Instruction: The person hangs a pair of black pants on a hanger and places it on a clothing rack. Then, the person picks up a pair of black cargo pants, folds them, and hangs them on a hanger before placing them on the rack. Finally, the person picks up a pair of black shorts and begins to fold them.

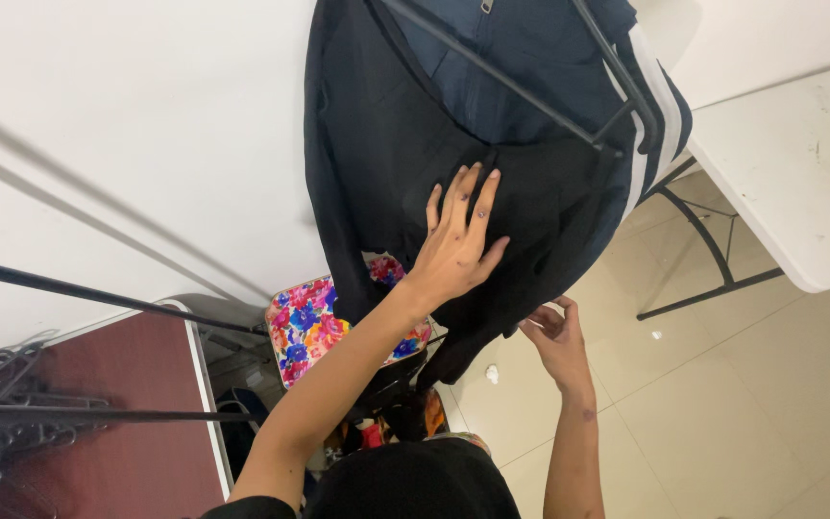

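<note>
White wall is filling the upper left, tiled floor lower right | black garment (386, 163) is hanging upper centre on a hanger (569, 115) | left hand (458, 245) is pressing flat on it, fingers spread | right hand (554, 332) is curling half-open at the hem, pinching it or not, can't tell | smoothing step, I'd say; steady downward strokes needed next

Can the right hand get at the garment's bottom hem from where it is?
Probably yes: the right hand sits just under the dark garment, fingers curled at its lower edge, with nothing between; the left hand lies flat higher up.
</note>
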